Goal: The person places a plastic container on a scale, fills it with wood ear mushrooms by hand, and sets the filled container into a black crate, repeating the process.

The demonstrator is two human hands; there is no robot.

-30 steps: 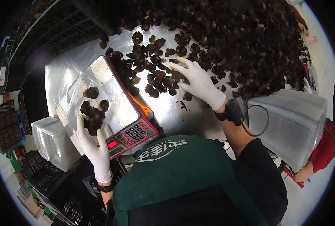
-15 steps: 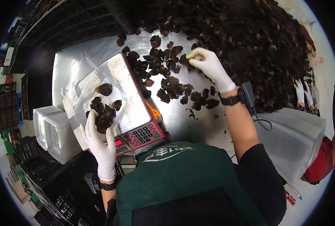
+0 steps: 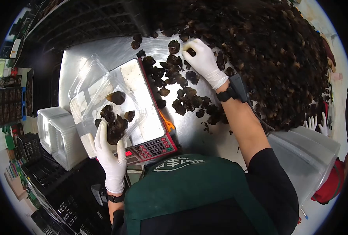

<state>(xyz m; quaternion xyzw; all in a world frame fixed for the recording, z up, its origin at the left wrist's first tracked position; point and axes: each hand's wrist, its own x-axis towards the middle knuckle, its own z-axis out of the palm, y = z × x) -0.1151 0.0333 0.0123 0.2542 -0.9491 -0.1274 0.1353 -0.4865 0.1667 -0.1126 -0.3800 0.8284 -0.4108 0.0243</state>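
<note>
My left hand (image 3: 110, 158), in a white glove, has its fingers and thumb spread over the near edge of a clear plastic clamshell box (image 3: 92, 69). Several dark wood ear mushrooms (image 3: 117, 128) lie in the box by the fingertips. The box rests with its lid open on a red-framed electronic scale (image 3: 155, 145). My right hand (image 3: 203, 60), also gloved, is above the steel table, finger and thumb curled together around a dark piece that looks like a wood ear mushroom. Loose wood ears (image 3: 189, 97) are scattered between the scale and that hand.
A large heap of wood ears (image 3: 275, 58) covers the far right of the table. Stacked clear boxes (image 3: 58, 135) stand at left, more clear plastic containers (image 3: 303, 152) at right. Orange-handled scissors (image 3: 167, 122) lie beside the scale. Another person's gloved hands (image 3: 315, 123) are at far right.
My right hand has moved away from the heap, left and up over the scattered pieces, fingers still curled. My left hand stays at the box. The whole view has shifted slightly.
</note>
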